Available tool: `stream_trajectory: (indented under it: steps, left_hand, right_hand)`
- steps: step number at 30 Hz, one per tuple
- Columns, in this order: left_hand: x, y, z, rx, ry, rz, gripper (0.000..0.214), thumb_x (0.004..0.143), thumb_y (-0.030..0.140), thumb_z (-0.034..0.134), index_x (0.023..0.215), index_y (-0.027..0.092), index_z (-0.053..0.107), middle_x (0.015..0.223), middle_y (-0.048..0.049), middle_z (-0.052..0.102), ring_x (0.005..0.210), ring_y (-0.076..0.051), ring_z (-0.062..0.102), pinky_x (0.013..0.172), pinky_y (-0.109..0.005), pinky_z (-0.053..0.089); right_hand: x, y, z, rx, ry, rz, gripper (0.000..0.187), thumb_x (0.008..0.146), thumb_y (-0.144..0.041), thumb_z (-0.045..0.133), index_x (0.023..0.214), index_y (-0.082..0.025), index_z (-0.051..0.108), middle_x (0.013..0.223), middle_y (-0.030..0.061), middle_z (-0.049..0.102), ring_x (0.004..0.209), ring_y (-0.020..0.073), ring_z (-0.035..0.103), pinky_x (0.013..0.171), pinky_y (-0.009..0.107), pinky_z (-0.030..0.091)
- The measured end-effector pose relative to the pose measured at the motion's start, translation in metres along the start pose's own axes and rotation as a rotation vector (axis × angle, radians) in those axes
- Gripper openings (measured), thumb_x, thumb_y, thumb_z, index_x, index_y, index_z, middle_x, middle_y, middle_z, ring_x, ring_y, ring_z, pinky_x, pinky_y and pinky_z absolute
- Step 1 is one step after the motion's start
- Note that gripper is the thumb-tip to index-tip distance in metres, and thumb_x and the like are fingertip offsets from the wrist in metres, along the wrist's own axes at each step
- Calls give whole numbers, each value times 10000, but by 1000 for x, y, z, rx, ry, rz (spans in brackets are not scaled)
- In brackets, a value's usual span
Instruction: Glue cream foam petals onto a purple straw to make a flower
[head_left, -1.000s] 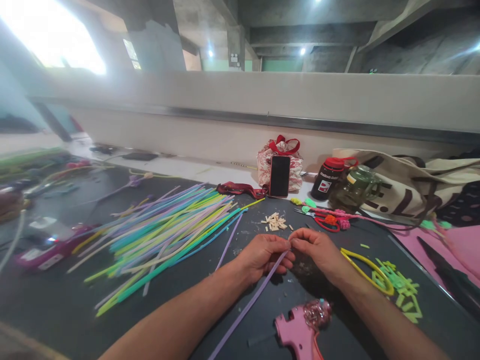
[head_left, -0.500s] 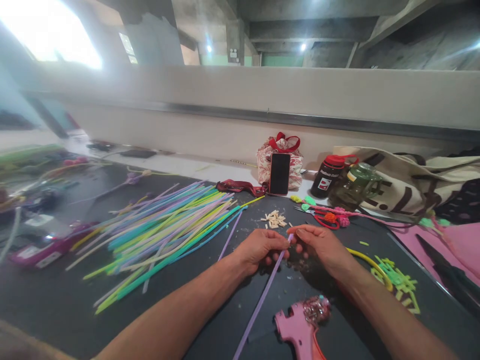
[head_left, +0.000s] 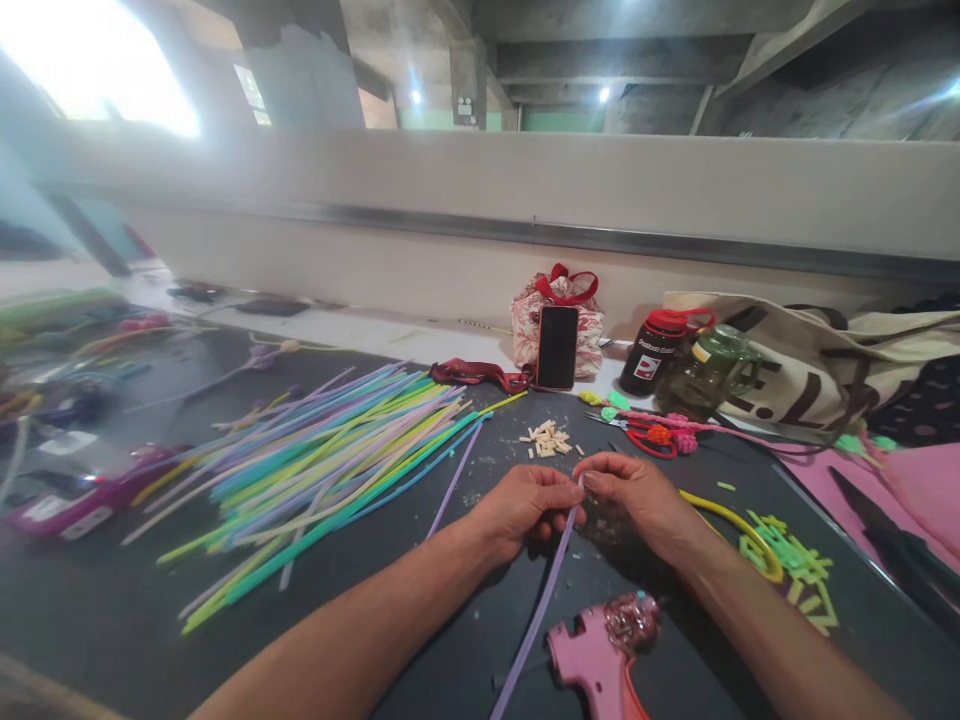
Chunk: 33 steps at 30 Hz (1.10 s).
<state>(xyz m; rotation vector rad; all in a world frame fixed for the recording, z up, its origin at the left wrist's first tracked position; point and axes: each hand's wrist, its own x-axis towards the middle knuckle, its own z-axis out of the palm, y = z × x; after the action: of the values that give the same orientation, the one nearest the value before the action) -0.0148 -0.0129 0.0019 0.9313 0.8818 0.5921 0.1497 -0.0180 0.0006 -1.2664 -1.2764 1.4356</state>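
My left hand (head_left: 525, 508) and my right hand (head_left: 634, 492) meet over the dark table (head_left: 112, 620), fingertips pinched together on the upper end of a long purple strip (head_left: 538, 610). The strip runs down and to the left from the pinch toward the near edge. Both hands are closed on it. Just beyond the fingers lies a small heap of pale cut bits (head_left: 549, 440).
A big fan of coloured strips (head_left: 322, 465) lies to the left. A pink glue gun (head_left: 600, 655) sits near the front. Green cut pieces (head_left: 795, 570) and a yellow loop (head_left: 739, 530) are right. Red scissors (head_left: 649, 440), a phone (head_left: 558, 347), bottles and bags stand behind.
The purple strip's free lower end has swung to the right across the table. Both hands keep pinching its top end in about the same spot.
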Motion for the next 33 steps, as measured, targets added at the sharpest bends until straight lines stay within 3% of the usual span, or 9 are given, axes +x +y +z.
stream_trajectory:
  steps: [16,22,25,27,30,33]
  left_hand:
    - [3,-2,-4,-50,24,-12,177,589,249,688,637,120,577,591,-14,624,394,-27,456,350,-128,241]
    - [9,3,-16,-170,1,-47,110,642,199,626,680,120,559,579,-2,592,383,-20,440,360,-119,287]
    - [11,6,-20,-215,26,-41,77,678,180,594,673,128,538,547,7,572,364,-18,412,336,-113,255]
    - [12,8,-22,-235,34,-36,60,690,160,580,669,131,531,536,11,563,363,-16,406,336,-108,257]
    - [14,7,-23,-247,30,-37,63,689,156,592,674,136,534,537,14,562,367,-17,400,341,-111,274]
    - [15,6,-23,-239,25,-33,77,676,168,612,674,139,540,545,10,566,378,-23,414,341,-113,279]
  right_hand:
    - [-2,4,13,-80,37,-57,234,696,-393,625,717,-159,628,526,-38,535,491,96,434,484,225,308]
    - [-7,-20,-2,-93,186,-44,388,701,-452,598,957,-162,638,723,14,611,524,110,491,454,229,324]
    - [-37,-33,-6,-188,226,-25,274,707,-396,609,878,-188,659,646,-4,582,488,107,478,437,234,305]
    - [-70,-30,-2,-477,215,-21,180,754,-382,553,730,-231,648,518,-26,528,436,116,465,426,246,305]
    - [-123,-5,10,-923,138,-139,267,748,-438,567,560,-249,568,554,4,591,496,160,551,478,275,370]
    - [-158,30,22,-1225,279,-180,314,624,-558,637,642,-250,576,598,34,604,505,216,599,450,302,385]
